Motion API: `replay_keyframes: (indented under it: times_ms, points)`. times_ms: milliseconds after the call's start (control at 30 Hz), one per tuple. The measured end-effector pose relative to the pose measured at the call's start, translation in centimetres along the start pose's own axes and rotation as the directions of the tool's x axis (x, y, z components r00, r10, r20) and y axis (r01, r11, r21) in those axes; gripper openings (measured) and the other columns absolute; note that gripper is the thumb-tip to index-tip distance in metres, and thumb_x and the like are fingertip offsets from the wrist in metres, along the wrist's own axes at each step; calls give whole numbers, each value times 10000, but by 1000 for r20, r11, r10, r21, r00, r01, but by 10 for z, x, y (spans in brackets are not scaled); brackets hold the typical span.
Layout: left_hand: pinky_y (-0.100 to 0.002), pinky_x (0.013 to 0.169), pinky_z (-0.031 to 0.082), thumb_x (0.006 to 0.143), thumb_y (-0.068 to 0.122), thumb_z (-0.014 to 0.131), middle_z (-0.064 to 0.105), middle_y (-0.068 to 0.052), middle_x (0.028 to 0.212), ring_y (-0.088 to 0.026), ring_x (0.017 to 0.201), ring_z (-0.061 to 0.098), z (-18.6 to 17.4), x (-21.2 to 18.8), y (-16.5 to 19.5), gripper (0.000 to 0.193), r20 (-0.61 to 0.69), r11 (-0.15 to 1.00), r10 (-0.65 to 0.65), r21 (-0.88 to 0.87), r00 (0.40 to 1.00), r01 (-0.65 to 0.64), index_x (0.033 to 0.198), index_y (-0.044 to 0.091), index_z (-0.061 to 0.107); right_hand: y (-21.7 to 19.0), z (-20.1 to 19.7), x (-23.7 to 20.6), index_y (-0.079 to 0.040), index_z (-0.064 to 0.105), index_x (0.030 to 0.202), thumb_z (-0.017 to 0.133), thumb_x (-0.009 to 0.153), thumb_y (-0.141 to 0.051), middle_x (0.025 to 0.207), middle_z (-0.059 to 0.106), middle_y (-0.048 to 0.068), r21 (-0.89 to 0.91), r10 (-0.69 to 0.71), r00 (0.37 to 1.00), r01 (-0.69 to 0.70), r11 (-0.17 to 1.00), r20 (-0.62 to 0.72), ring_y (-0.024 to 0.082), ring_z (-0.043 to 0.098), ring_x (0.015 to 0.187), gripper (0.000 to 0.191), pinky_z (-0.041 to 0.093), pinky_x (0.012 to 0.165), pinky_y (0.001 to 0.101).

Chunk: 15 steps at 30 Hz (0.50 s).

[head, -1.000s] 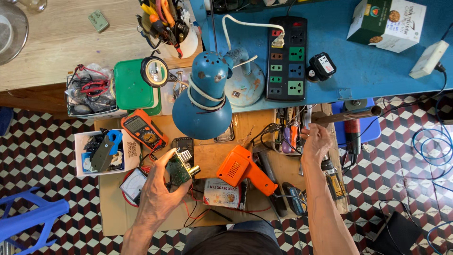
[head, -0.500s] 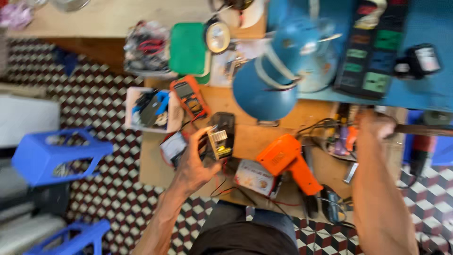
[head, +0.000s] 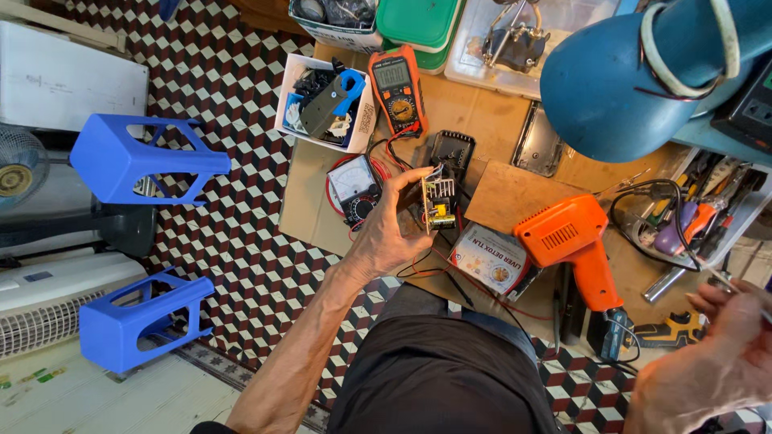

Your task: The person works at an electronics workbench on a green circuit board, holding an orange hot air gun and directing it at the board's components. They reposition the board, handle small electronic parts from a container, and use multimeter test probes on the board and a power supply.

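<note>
My left hand (head: 384, 235) is raised over the low wooden bench (head: 515, 189) and grips a small circuit board (head: 439, 204) with yellow and black parts by its edge. Just behind the board lies an open black casing (head: 451, 151). A round-dial analog meter (head: 354, 185) sits left of the hand, with an orange multimeter (head: 396, 87) beyond it. My right hand (head: 712, 358) is at the lower right, close to my body, fingers pinched on a thin metal tool (head: 724, 281) whose shape is hard to make out. An orange soldering gun (head: 572, 241) lies between my hands.
A big blue lamp shade (head: 635, 80) hangs over the upper right. A tray of hand tools (head: 696, 213) is at the right, a white parts box (head: 326, 100) and a green-lidded tub (head: 418, 20) at the back. Two blue stools (head: 141, 161) lie tipped on the checkered floor.
The view has swung left and down towards the floor. My left hand still holds the board, lifted nearer. My right hand has drawn back from the tool tray towards my body.
</note>
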State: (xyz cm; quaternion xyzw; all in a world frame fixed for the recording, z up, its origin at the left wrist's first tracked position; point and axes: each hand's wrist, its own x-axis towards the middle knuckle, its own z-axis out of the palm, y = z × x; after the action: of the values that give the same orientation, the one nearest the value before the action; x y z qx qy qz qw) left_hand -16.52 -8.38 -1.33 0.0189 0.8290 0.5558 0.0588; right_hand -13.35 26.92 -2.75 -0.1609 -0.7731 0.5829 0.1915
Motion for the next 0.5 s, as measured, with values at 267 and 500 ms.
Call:
replay_keyframes:
  times_ms: [267, 500]
  points:
    - [-368, 1206, 471, 815, -46, 801, 527, -127, 1502, -236, 1385, 576, 3, -6, 3, 858, 20, 994, 61, -94, 998, -58, 1516, 94, 327, -124, 107, -56, 32, 636, 1170, 625, 1044, -15, 1094, 753, 135, 189, 77, 885, -181, 965, 458, 186, 747, 1044, 135, 611, 941, 300]
    - [-395, 1205, 491, 850, -4, 814, 485, -129, 1492, -233, 1388, 564, 2, -18, -5, 844, 8, 994, 50, -93, 999, -49, 1510, 91, 297, -120, 129, -66, 9, 674, 1131, 687, 1004, -23, 1027, 773, 112, 3, -42, 867, 47, 999, 497, 166, 766, 1000, 132, 601, 846, 272]
